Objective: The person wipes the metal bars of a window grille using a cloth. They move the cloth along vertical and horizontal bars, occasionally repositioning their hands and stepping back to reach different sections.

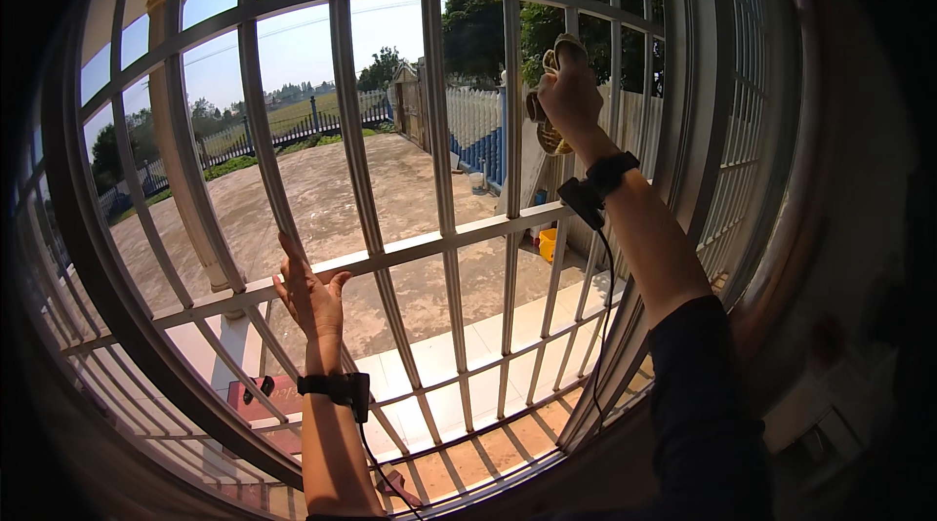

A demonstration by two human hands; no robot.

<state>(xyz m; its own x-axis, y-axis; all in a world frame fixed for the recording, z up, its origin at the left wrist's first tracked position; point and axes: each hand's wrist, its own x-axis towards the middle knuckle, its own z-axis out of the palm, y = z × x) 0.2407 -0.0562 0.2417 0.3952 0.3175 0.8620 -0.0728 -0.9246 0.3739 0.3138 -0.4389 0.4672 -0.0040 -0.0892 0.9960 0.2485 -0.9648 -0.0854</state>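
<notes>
Metal window bars (442, 155) span the opening before me, with crossbars running between the uprights. My right hand (571, 98) is raised at the upper right, closed on a yellow and brown cloth (550, 137) against an upright bar. Lower down at the left, my left hand (311, 298) rests at the middle crossbar (410, 250), its fingers spread and one finger along an upright; it does not appear to hold anything. Each wrist wears a black strap with a small device and a cable.
The window frame (692, 82) curves along the right. A brush-like red-brown object (397, 486) lies on the sill (505, 448). Beyond the bars are a paved yard (395, 177), a yellow container (547, 244), a red doormat (282, 398) with dark shoes, and a fence.
</notes>
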